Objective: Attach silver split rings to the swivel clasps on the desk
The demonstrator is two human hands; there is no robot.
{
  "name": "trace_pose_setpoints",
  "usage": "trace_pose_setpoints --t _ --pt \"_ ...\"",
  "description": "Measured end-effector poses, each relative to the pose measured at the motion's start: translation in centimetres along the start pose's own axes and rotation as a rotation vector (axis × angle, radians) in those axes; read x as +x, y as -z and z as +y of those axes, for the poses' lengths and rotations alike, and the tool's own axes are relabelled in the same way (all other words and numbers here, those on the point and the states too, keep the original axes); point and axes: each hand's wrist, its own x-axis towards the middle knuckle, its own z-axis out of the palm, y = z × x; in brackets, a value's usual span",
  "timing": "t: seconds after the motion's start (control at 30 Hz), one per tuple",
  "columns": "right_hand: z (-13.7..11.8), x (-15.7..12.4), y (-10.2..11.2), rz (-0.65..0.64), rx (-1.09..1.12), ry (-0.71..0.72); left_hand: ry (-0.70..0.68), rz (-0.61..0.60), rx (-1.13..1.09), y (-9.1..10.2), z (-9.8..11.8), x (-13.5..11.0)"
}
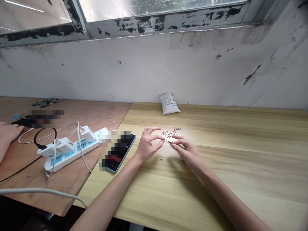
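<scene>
My right hand (pixel 189 150) pinches a small metal swivel clasp (pixel 170 142) between thumb and forefinger, just above the tabletop. Facing it from the left, my left hand (pixel 148 145) has thumb and forefinger pinched at a small metal ring (pixel 167 141) by the clasp; the contact is too small to make out fully. A loose metal ring (pixel 161 158) lies flat on the wood below the fingertips. Just beyond the hands is a cluster of metal clasps (pixel 168 135). More metal pieces (pixel 182 160) lie beside my right hand, partly covered by it.
A white plastic packet (pixel 169 103) rests near the wall. Left of my forearm lies a phone (pixel 122 154). A power strip (pixel 79 149) with plugs and cables spans the adjoining brown table (pixel 106 112). Another person's hand (pixel 11 133) shows at the left edge.
</scene>
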Motion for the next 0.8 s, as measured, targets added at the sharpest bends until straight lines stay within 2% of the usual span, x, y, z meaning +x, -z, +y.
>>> trace_pose_setpoints --t 0.1,0.17,0.37,0.47,0.6,0.8 --pt "0.2 0.0 -0.1 0.008 -0.01 0.005 -0.024 0.021 0.05 0.0 -0.1 -0.1" --pt "0.3 0.0 -0.1 0.026 -0.065 0.046 -0.057 -0.011 0.115 -0.1 -0.1 -0.2" --pt "0.0 -0.1 0.4 0.087 -0.464 0.347 -0.246 -0.261 0.351 -0.8 0.5 -0.5" --pt "-0.6 -0.2 0.5 0.096 -0.58 0.456 -0.202 -0.308 0.305 -1.0 0.8 -0.7" --pt "-1.3 -0.4 0.6 0.126 -0.443 0.406 -0.042 -0.249 0.149 -0.7 0.7 -0.7" --pt "-1.2 -0.4 0.5 0.101 -0.218 0.237 -0.039 -0.203 0.05 -0.8 0.4 -0.5"
